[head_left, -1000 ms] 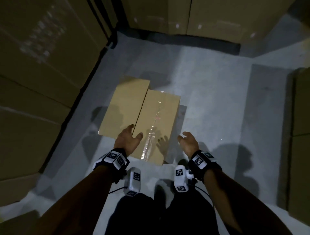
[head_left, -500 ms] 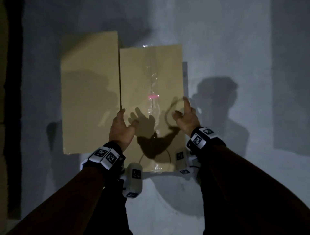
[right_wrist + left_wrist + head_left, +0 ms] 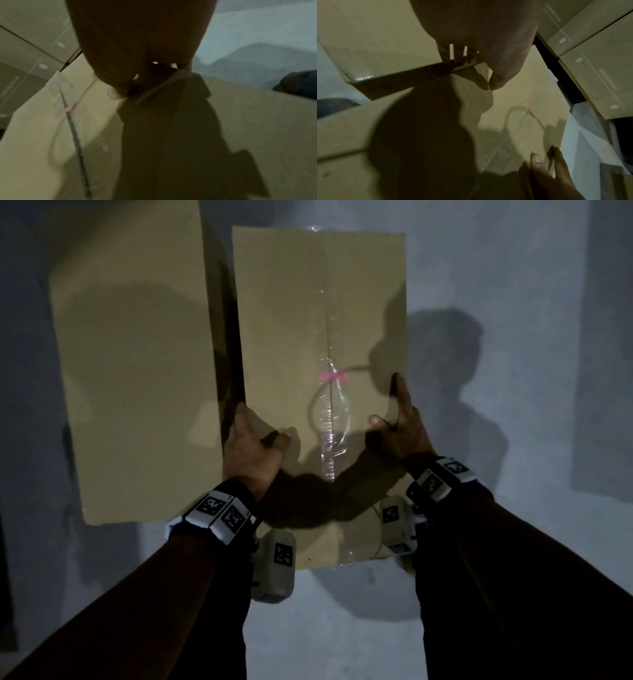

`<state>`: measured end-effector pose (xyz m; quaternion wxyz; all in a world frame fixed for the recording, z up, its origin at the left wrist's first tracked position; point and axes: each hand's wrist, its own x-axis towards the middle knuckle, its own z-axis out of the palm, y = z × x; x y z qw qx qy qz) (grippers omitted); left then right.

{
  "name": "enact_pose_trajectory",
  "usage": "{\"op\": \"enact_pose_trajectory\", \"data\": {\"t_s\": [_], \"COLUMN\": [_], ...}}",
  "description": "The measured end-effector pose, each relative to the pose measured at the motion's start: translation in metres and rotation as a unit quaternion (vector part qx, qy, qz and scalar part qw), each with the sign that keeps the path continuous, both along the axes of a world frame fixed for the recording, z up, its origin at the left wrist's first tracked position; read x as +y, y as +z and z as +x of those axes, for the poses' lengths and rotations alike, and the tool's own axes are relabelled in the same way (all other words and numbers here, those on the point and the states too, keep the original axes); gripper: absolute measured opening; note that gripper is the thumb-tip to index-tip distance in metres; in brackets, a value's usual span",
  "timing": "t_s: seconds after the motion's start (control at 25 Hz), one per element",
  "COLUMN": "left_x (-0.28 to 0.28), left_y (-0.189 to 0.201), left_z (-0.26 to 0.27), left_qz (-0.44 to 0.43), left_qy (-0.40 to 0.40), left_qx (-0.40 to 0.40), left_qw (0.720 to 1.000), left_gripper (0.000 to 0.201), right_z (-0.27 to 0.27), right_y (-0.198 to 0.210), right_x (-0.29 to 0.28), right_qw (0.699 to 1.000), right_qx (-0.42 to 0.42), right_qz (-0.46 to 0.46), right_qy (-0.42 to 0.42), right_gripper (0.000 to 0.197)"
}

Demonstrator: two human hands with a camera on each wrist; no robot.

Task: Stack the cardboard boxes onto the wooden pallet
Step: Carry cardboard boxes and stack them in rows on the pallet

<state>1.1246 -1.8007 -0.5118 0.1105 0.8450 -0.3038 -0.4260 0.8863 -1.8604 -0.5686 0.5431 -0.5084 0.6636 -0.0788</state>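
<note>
On a grey concrete floor (image 3: 479, 285), two cardboard boxes lie side by side under dim light, with no wooden pallet anywhere in view. The plain box (image 3: 137, 371) sits just left of the taped box (image 3: 301, 320), a dark narrow gap between them. The taped box (a clear tape strip runs down its middle seam, crossed by a small pink mark (image 3: 331, 376)) is the one being taken up. At its left edge, the left hand (image 3: 251, 453) has its fingers tucked down into the gap and its thumb lying across the top face. At its right edge, the right hand (image 3: 399, 429) curls over the side, thumb on top and forefinger stretched along the rim. Both hands appear to be grasping the taped box; whether it has left the floor cannot be told. A sound lift would likely call for fingers reaching well under both long sides, hands level opposite each other, and the box kept flat as it rises.
</note>
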Motion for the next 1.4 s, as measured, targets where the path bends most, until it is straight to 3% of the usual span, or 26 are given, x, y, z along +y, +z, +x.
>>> {"op": "enact_pose_trajectory", "data": {"t_s": [0.12, 0.28, 0.44, 0.64, 0.8, 0.92, 1.12, 1.32, 1.4], "left_x": [-0.006, -0.012, -0.018, -0.035, -0.06, -0.076, -0.088, -0.071, -0.057], "left_y": [-0.002, -0.001, 0.006, 0.053, 0.141, 0.217, 0.351, 0.445, 0.482], "left_z": [-0.025, -0.05, -0.067, -0.107, -0.146, -0.171, -0.194, -0.186, -0.18], "left_qz": [-0.043, -0.057, -0.06, -0.078, -0.122, -0.149, -0.157, -0.241, -0.269], "left_qy": [0.046, 0.059, 0.057, 0.019, -0.022, -0.1, -0.238, -0.341, -0.391], "left_qx": [0.033, 0.011, -0.026, -0.026, 0.003, 0.015, 0.028, 0.072, 0.086], "left_qw": [0.997, 0.997, 0.996, 0.996, 0.992, 0.984, 0.958, 0.906, 0.876], "left_gripper": [0.1, 0.105, 0.102, 0.099, 0.103, 0.112, 0.106, 0.106, 0.106], "right_z": [-0.021, -0.041, -0.055, -0.1, -0.143, -0.168, -0.186, -0.162, -0.145], "right_y": [-0.001, -0.003, 0.005, 0.055, 0.143, 0.224, 0.376, 0.486, 0.521], "right_x": [-0.006, -0.008, -0.009, -0.001, -0.007, -0.014, 0.012, 0.079, 0.116], "right_qw": [0.999, 0.99, 0.989, 0.988, 0.982, 0.983, 0.967, 0.916, 0.884], "right_qx": [-0.037, -0.099, -0.085, -0.081, -0.075, -0.037, -0.011, 0.025, 0.022], "right_qz": [0.005, 0.047, 0.062, 0.004, -0.034, -0.065, -0.139, -0.224, -0.254], "right_qy": [-0.026, -0.088, -0.101, -0.13, -0.168, -0.165, -0.213, -0.331, -0.393], "right_gripper": [0.095, 0.11, 0.114, 0.114, 0.117, 0.121, 0.117, 0.113, 0.117]}}
